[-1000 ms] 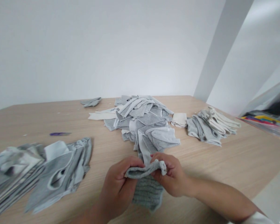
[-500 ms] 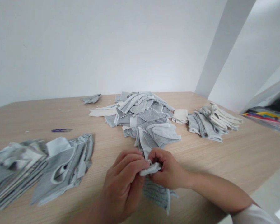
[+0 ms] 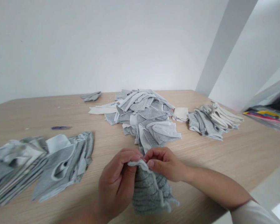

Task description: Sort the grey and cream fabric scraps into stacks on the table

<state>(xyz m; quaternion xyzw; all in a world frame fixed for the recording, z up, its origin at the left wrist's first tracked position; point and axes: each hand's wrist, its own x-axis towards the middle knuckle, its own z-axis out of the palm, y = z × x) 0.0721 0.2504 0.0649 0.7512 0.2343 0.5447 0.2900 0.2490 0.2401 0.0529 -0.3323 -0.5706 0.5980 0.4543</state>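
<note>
Handling a grey knit (image 3: 144, 194) was the step in hand, as I judged it: its upper edge was being worked between the fingertips. The left hand (image 3: 116, 182) pinched that edge between thumb and fingers; the right hand (image 3: 166, 165) pinched it close beside, thumb and forefinger nearly meeting. The knit hung below both, over the near side of the bench (image 3: 112, 143) (whether its lower end touched wood, I could not tell). A pale seam ran down it. Any next move there would call for a steady left pinch and a fine right one, since the edge looked soft and apt to curl.

Containers: just one candidate, a clear plastic-looking thing (image 3: 266, 119) at far right, with yellow, red and dark stuff in or under it, too blurred to name. The cloth lay loose: a heap (image 3: 154, 115) beyond the hands, a left pile (image 3: 45, 182), a right pile (image 3: 206, 123).
</note>
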